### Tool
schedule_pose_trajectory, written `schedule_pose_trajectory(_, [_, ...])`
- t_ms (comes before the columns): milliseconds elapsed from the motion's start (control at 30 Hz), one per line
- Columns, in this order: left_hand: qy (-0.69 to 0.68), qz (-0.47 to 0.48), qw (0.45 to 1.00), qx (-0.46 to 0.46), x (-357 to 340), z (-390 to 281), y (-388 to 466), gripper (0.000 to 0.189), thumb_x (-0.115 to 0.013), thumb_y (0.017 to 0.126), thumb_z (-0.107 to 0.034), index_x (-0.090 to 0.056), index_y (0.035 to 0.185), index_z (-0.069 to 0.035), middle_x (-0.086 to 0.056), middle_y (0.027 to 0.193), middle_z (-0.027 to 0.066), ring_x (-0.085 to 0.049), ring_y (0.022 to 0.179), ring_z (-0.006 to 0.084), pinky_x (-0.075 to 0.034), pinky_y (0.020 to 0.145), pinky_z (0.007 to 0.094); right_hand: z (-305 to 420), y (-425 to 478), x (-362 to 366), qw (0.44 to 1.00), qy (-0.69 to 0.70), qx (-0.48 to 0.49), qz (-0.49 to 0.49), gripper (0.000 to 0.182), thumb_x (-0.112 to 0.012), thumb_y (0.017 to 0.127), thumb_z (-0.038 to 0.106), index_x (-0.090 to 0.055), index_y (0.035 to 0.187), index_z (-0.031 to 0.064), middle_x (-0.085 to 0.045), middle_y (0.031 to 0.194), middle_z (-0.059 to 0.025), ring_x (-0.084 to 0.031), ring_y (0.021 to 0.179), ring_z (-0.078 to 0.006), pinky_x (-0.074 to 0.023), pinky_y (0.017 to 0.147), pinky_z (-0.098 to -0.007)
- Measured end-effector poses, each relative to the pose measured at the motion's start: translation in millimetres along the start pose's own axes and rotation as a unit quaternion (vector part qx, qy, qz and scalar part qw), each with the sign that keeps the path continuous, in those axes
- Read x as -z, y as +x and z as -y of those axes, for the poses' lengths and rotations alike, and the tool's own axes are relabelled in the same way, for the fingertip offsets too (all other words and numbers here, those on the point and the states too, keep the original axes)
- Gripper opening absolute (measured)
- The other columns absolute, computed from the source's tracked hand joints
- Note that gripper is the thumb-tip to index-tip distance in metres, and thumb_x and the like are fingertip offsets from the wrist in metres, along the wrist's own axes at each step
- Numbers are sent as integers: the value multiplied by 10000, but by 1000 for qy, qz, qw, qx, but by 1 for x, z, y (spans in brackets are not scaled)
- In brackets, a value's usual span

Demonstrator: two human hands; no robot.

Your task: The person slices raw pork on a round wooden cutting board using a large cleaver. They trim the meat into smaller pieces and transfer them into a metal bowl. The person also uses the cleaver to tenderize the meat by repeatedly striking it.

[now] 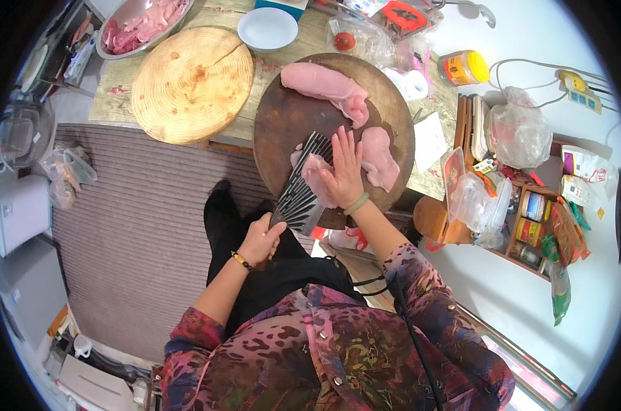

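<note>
My left hand (263,239) grips the handle of a cleaver (303,187) with a dark, streaked blade. The blade lies slanted over a round, dark wooden chopping board (285,123). A piece of raw chicken breast (315,172) overlaps the blade, partly covered by my right hand (346,174). That hand is flat, palm down with fingers stretched out, at the meat's right side. Another piece of chicken breast (380,159) lies just right of my fingers. A larger piece of raw chicken (323,87) rests toward the board's far edge. A small scrap shows left of the blade.
A pale round wood slab (192,85) overhangs the table (110,100) at left. Behind it stands a metal bowl (179,28) of raw meat, near a white bowl (267,29). At right are a yellow-lidded jar (464,68), a paper roll (413,85) and a cluttered wooden shelf (457,228).
</note>
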State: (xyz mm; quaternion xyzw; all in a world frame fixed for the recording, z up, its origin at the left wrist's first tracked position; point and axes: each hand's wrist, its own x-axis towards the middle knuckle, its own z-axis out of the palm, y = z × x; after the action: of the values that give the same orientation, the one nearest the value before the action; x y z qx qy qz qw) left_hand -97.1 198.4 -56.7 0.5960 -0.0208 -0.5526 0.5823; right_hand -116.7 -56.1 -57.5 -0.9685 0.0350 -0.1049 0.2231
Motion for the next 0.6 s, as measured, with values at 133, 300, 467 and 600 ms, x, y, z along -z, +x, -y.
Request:
schedule_pose_trajectory(133, [1, -2, 1000, -3, -1, -1, 2, 240, -542, 906, -235, -459, 835, -21, -464, 508, 29, -453, 357, 116, -370, 330, 268, 18, -9, -1, 998, -35, 6, 60, 808, -495, 856, 508, -221, 1444, 26, -184, 1507, -205, -158, 1400, -368, -67, 1116, -525])
schedule_pose_trajectory(300, [21, -14, 1000, -11, -9, -11, 16, 231, -540, 906, -221, -453, 852, -14, -456, 507, 27, -452, 357, 119, -372, 328, 269, 20, -6, 1, 998, -14, 3, 55, 848, -551, 821, 502, -224, 1433, 15, -206, 1493, -212, -198, 1386, -363, -134, 1111, -513])
schedule_pose_trajectory(467, [41, 1, 999, -3, -13, -14, 8, 220, -543, 919, -238, -460, 886, -37, -479, 549, 21, -454, 380, 104, -377, 331, 259, 22, -8, 1, 998, -32, -5, 55, 789, -521, 854, 459, -235, 1429, 0, -220, 1496, -197, -197, 1391, -353, -117, 1114, -510])
schedule_pose_trajectory(600, [62, 14, 998, -1, -2, 6, -15, 230, -541, 918, -232, -458, 874, -22, -468, 518, 29, -457, 363, 114, -377, 333, 269, 26, -11, -6, 998, -50, 14, 40, 716, -514, 872, 391, -260, 1424, 12, -236, 1497, -179, -222, 1384, -348, -112, 1120, -500])
